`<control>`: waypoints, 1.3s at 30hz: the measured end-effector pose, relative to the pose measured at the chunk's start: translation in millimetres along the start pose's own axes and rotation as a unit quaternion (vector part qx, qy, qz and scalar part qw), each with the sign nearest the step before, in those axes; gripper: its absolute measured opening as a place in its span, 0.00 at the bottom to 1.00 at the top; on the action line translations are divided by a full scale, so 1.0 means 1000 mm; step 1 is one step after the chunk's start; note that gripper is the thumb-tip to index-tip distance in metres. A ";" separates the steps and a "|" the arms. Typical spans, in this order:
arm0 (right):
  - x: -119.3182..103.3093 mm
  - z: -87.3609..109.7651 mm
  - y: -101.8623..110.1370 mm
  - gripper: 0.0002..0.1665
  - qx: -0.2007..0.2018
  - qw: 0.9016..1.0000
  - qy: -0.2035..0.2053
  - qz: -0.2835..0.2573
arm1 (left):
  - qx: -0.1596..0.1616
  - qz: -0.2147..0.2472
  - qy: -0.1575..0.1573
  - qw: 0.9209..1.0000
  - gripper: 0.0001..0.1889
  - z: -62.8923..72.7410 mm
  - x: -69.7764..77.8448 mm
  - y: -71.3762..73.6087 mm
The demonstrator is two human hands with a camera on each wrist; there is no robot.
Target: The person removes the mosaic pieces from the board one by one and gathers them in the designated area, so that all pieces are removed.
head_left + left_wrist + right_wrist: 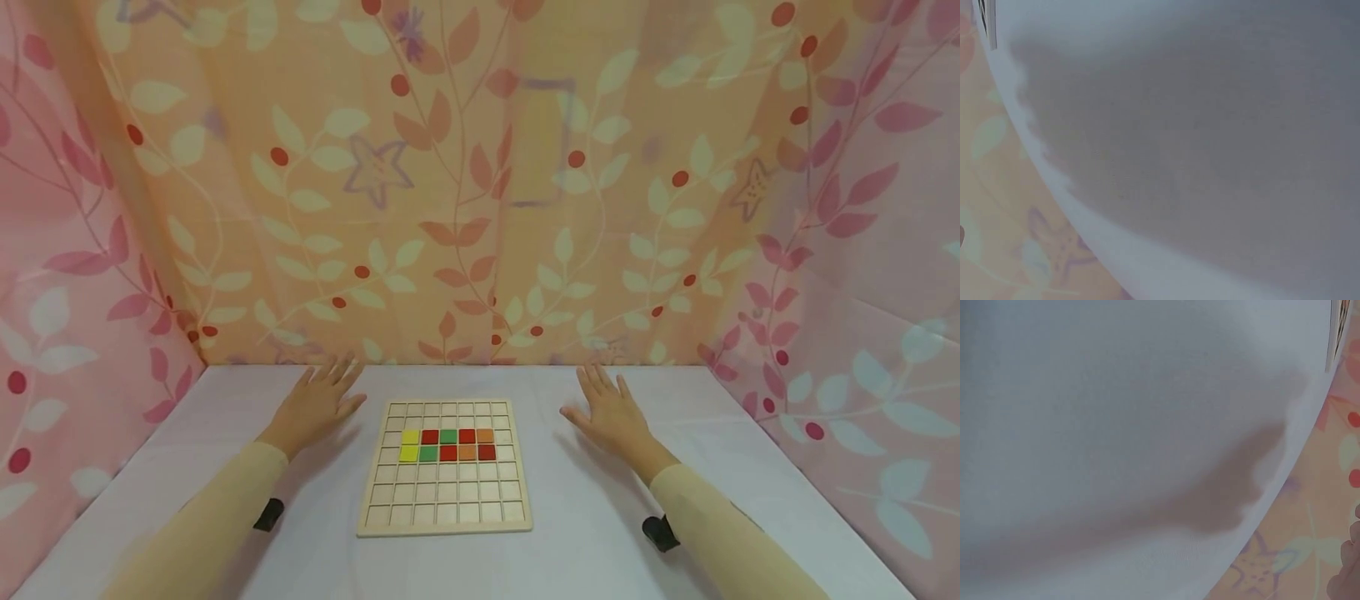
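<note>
My left hand [318, 404] is held over the table to the left of a wooden grid board, its fingers straight and spread. On the other side my right hand [611, 412] hovers with fingers extended and thumb pointing toward the board. Neither hand holds anything. The square wooden grid board [446, 492] lies flat between them. Two rows of coloured squares fill part of its middle: yellow squares [409, 445] at the left end, then red, green and orange squares [485, 436]. In the right wrist view, the right hand's fingertips [1347, 562] show at the edge.
A white-covered table [585, 533] carries the board. Patterned leaf-print cloth [465, 192] stands behind it and pink cloth walls [855, 275] close both sides. Dark wrist-worn devices [660, 533] hang under the sleeves. Hand shadows fall on the tabletop in both wrist views.
</note>
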State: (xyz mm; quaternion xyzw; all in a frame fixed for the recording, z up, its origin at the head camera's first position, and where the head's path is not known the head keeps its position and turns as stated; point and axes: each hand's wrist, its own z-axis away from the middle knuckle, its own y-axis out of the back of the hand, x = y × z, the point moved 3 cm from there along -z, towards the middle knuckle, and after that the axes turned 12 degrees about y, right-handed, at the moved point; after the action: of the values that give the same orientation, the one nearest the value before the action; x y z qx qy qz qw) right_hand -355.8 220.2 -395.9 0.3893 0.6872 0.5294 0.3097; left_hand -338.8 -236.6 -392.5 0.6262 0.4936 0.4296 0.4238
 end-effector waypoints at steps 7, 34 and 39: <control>-0.006 0.004 -0.001 0.48 0.001 1.000 0.017 0.001 | 0.003 -0.007 -0.008 1.000 0.33 0.008 0.002 0.001; -0.048 0.021 0.004 0.42 0.001 0.994 0.065 -0.089 | -0.006 0.052 -0.015 0.998 0.35 0.034 0.014 0.009; -0.058 0.020 0.005 0.44 -0.013 0.987 0.040 -0.155 | -0.031 0.093 0.005 0.995 0.36 0.034 0.017 0.013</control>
State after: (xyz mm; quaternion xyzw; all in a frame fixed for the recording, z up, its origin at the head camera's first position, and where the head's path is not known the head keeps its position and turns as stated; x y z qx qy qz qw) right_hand -309.0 180.1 -395.5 0.2526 0.7442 0.4988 0.3655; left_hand -300.6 -225.0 -387.4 0.6535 0.4220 0.4857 0.3986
